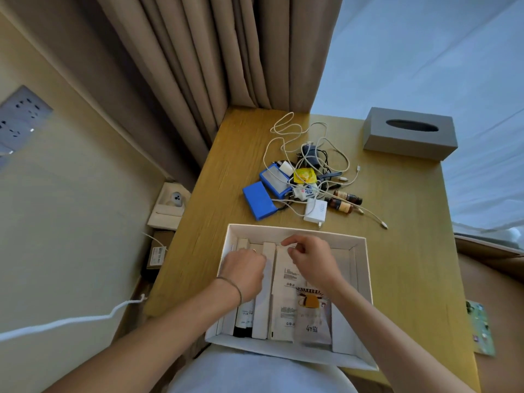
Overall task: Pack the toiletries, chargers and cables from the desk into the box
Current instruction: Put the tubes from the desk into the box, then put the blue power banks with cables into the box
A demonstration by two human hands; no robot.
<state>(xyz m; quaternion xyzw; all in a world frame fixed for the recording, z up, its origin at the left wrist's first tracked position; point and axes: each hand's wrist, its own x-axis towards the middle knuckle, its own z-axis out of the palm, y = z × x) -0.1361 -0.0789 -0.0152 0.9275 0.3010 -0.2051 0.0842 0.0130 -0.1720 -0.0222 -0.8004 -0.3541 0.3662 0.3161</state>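
A white cardboard box (364, 282) lies open on the wooden desk (215, 211) in front of me, holding several white toiletry packets (285, 275) and a printed sachet (312, 319). Both hands are inside it. My left hand (245, 269) is curled over the packets at the box's left. My right hand (310, 258) pinches the top edge of a white packet. Beyond the box sit two blue cases (259, 199), a white charger (316, 211), tangled white cables (292, 131), a yellow sachet (304, 175) and two small brown bottles (343, 201).
A grey tissue box (409, 133) stands at the desk's far right. Curtains hang behind the desk. A wall socket panel (19, 120) is on the left wall, and a white cord (71, 321) runs below it. A white bed lies to the right.
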